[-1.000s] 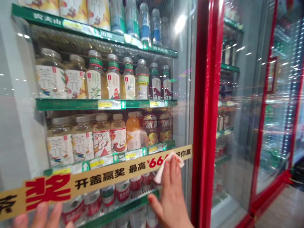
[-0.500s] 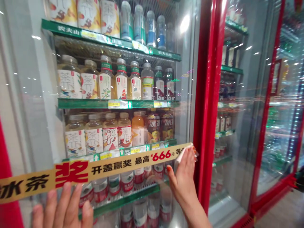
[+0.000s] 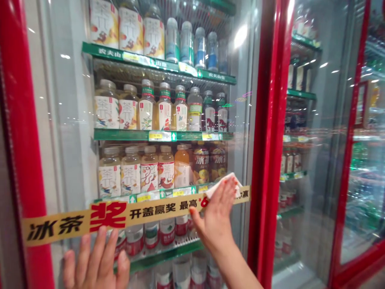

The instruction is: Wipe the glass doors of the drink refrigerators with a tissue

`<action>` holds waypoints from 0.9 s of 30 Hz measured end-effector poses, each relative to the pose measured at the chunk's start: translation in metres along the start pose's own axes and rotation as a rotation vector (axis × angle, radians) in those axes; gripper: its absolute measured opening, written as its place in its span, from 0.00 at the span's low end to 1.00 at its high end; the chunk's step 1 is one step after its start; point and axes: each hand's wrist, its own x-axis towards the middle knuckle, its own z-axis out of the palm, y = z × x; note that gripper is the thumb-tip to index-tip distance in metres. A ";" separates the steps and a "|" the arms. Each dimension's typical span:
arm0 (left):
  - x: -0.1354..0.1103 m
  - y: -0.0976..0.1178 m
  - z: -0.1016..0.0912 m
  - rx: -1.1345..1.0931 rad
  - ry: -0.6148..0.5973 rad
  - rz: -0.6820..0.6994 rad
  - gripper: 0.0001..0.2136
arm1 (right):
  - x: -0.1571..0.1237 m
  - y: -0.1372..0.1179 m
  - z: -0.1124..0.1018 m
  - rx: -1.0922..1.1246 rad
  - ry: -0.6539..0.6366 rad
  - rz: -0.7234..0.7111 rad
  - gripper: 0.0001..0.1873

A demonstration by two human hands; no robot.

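Observation:
My right hand [image 3: 215,218] presses a white tissue [image 3: 233,180] flat against the cooler's glass door [image 3: 239,152]. The tissue pokes out above and beside the fingers, over the right part of a gold sticker strip [image 3: 168,210] with black and red lettering. The hand covers some of the red print. My left hand [image 3: 96,263] is open, fingers spread, just under the strip's big red character. Its fingertips meet or nearly meet the strip's lower edge; whether they touch the glass I cannot tell.
Behind the glass, green-edged shelves [image 3: 132,135] carry rows of drink bottles [image 3: 110,174] and cans. Red frame posts [image 3: 30,132] flank the door. Another cooler door [image 3: 313,160] stands to the right, and ceiling lights reflect in the glass.
My right hand has slid the tissue left along the strip, uncovering its right end. The view has shifted left, so the left red post shows more. My left hand stays below the red character.

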 end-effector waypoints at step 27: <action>0.018 0.016 -0.012 0.123 -0.001 0.097 0.37 | -0.105 0.033 0.027 0.064 -0.004 0.234 0.48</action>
